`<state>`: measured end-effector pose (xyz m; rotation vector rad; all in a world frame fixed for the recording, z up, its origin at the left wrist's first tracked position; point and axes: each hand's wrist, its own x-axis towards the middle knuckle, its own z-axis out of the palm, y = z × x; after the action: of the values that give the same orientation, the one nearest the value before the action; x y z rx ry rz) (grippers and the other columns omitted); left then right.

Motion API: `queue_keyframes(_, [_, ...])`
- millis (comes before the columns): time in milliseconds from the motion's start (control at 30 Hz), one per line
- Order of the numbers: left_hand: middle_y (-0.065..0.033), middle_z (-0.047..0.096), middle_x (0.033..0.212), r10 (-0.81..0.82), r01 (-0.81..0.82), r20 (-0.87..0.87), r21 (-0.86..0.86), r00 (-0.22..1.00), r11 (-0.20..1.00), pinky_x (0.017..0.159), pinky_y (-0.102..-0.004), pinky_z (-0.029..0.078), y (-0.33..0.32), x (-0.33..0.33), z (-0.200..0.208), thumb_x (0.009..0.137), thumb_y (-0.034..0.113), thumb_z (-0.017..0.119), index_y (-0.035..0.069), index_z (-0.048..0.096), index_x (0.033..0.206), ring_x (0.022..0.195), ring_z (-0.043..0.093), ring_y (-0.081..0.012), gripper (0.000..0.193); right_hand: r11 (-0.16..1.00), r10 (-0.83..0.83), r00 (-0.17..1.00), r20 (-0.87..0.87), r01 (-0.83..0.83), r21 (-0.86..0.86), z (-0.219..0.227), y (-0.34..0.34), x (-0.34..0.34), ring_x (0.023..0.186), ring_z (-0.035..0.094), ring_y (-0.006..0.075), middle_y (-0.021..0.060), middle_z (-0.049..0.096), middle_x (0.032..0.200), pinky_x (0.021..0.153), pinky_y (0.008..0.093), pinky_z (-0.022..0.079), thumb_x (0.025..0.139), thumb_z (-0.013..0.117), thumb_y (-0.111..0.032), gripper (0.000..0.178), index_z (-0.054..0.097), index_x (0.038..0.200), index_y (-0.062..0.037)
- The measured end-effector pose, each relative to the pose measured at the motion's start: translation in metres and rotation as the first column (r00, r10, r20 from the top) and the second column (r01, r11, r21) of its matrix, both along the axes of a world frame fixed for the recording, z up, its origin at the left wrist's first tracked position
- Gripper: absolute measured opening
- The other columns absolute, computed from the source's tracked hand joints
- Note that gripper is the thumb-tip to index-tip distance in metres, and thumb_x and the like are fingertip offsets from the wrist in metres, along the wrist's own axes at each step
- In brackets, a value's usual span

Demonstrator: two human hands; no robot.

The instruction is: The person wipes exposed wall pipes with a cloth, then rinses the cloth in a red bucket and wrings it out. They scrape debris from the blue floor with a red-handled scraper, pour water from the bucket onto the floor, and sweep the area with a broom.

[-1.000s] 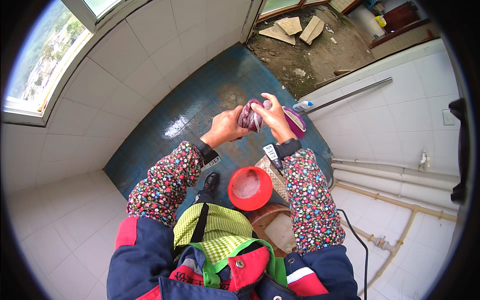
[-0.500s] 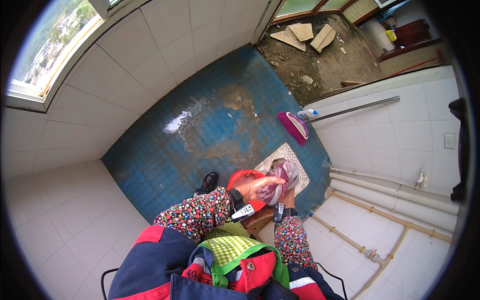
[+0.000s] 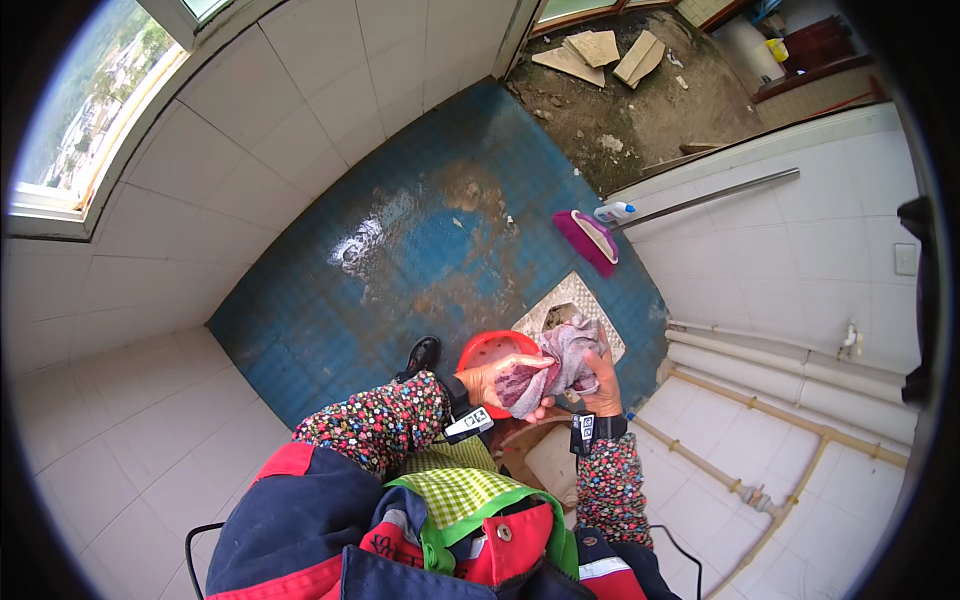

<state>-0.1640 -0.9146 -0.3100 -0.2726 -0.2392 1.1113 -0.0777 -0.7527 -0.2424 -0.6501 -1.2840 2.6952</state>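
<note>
A damp, crumpled cloth (image 3: 568,350), greyish-pink with darker maroon patches, is stretched between my two hands. My left hand (image 3: 500,383) grips its left end, fingers curled round it. At its right side my right hand (image 3: 602,385) is closed on the cloth too. Beneath and to the left of the cloth is a red basin (image 3: 470,350), partly hidden by my left hand and wrist. A white squat toilet pan (image 3: 605,335) set in the floor lies just beyond the cloth, its opening partly covered by it.
A purple broom (image 3: 585,243) with a metal handle leans against the right wall beside a white bottle (image 3: 613,211). Wet dirt (image 3: 440,295) smears the blue floor (image 3: 300,330). Pipes (image 3: 780,375) run along the right wall. Broken boards (image 3: 590,55) lie outside the doorway.
The cloth was bunched and twisted tight in my hands; now it is looser and spread out. My right hand has moved apart from my left, toward the right.
</note>
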Motion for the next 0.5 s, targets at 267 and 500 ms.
queue_keyframes(267, [-0.0064,0.065,0.088,0.127,-0.245,-0.668,-0.085,0.733,0.966,0.070,-0.0284,0.052,0.004,-0.025,0.034,0.085,0.026,0.071,0.001,0.060,0.106,0.076,0.063,-0.0167,0.034,0.961,-0.091,0.965,0.246,0.020,0.276,0.014,-0.001,-0.046,0.071,0.062,0.0124,0.0034,0.063,0.082,0.065,0.0280,0.052,0.078,0.070,-0.002,0.024,0.055,0.096,-0.0051])
queue_keyframes(500, [-0.0051,0.064,0.094,0.010,-0.282,-0.998,-0.007,0.056,0.959,0.077,-0.0309,0.049,0.032,-0.071,0.031,0.074,0.024,0.071,0.002,0.061,0.109,0.082,0.061,-0.0165,0.042,0.744,-0.120,0.971,0.205,-0.049,0.666,-0.012,0.012,-0.096,0.068,0.055,0.0078,-0.0009,0.060,0.079,0.060,0.0243,0.046,0.075,0.074,-0.007,0.019,0.059,0.086,-0.0055])
